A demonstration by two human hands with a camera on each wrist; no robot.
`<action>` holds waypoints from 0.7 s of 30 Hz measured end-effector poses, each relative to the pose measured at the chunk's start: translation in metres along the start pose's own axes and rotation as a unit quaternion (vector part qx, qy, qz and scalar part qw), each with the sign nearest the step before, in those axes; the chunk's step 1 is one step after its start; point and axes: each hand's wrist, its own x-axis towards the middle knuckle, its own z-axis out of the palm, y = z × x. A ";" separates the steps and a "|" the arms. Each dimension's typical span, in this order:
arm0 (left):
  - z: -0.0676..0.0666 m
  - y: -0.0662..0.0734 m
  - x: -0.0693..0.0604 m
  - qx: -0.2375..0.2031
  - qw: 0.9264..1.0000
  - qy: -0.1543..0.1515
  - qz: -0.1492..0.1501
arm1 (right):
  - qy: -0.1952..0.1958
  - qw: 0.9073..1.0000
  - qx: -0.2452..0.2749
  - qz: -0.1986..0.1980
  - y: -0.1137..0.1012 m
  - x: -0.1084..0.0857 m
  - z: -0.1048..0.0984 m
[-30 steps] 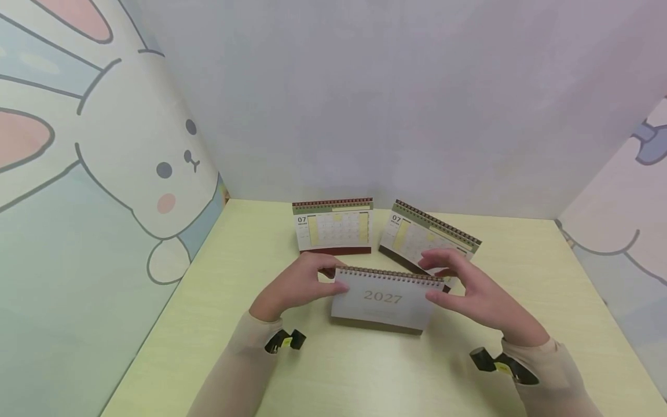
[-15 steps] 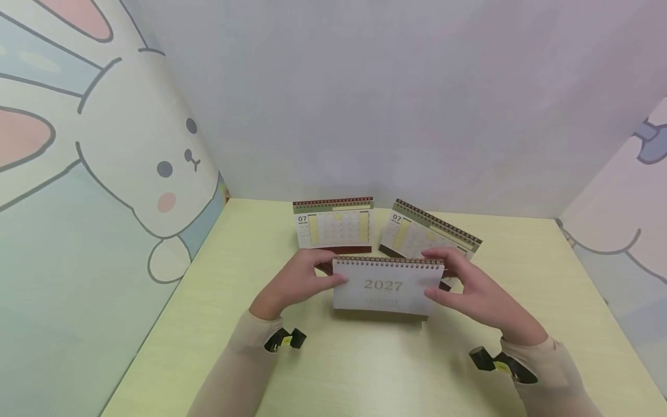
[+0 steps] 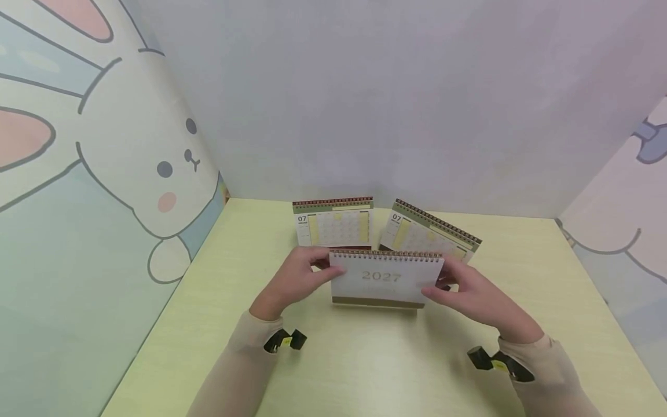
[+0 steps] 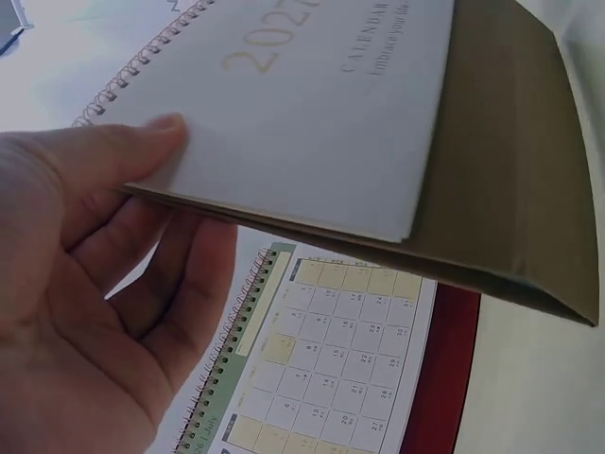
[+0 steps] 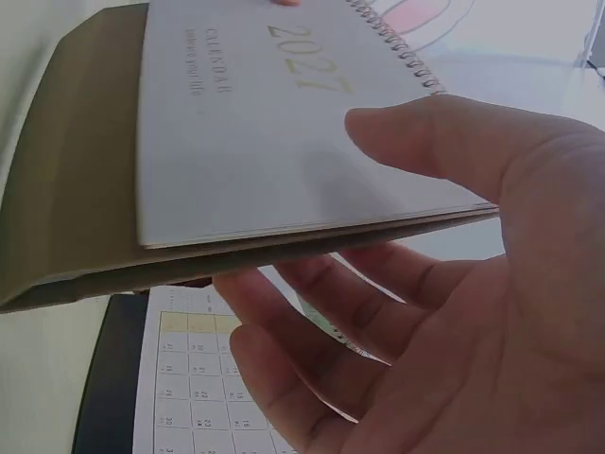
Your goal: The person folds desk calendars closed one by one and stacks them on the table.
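Remotely, I see the left hand (image 3: 296, 281) and, behind it, the red-based paper calendar (image 3: 337, 229). Next comes the wire-bound 2027 calendar (image 3: 385, 284), smooth white sheets on folded brown card, its side edges pinched between thumb and fingers of both hands; behind it stands the slanted July calendar (image 3: 423, 234), then the right hand (image 3: 475, 295).

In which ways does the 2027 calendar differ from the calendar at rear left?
The 2027 calendar shows a white cover; the rear left calendar shows a grid page marked 07. The 2027 calendar has a brown base, the rear left calendar a dark red base. The left hand and right hand hold the 2027 calendar; the rear left calendar stands on the table. Both are ring-bound along the top edge.
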 end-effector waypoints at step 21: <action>-0.003 0.004 0.001 -0.097 0.992 0.057 -0.059 | -0.038 0.999 -0.020 0.014 0.004 0.002 0.006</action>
